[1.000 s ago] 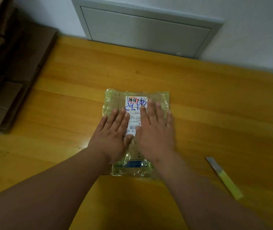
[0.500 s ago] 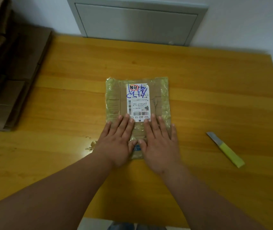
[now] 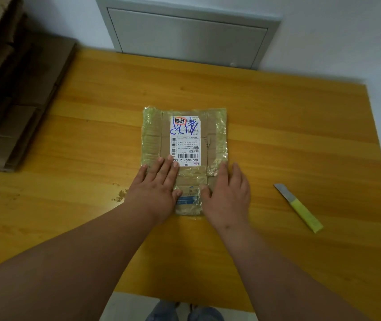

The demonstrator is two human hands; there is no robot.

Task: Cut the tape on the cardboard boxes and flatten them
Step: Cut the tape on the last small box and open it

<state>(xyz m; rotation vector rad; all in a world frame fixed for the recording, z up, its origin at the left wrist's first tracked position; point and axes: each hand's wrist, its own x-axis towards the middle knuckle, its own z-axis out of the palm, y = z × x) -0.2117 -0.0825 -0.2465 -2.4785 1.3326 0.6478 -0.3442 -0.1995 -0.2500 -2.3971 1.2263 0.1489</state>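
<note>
A flattened cardboard box (image 3: pixel 212 135) wrapped in shiny clear tape lies flat in the middle of the wooden table (image 3: pixel 289 126). A white shipping label with blue scribbles faces up on it. My left hand (image 3: pixel 154 191) rests palm down on the box's near left part, fingers spread. My right hand (image 3: pixel 227 193) lies palm down on its near right part. Neither hand grips anything. A knife (image 3: pixel 298 207) with a yellow handle and bare blade lies on the table to the right of my right hand, apart from it.
A stack of flattened cardboard (image 3: pixel 15 103) sits at the table's left edge. A grey metal panel (image 3: pixel 187 33) is set in the wall behind the table. Small cardboard crumbs (image 3: pixel 120 195) lie left of my left hand. The table's right edge is near the knife.
Both hands have slid toward me along the box, uncovering the label, and have moved apart to the box's near corners. The camera view has shifted too.
</note>
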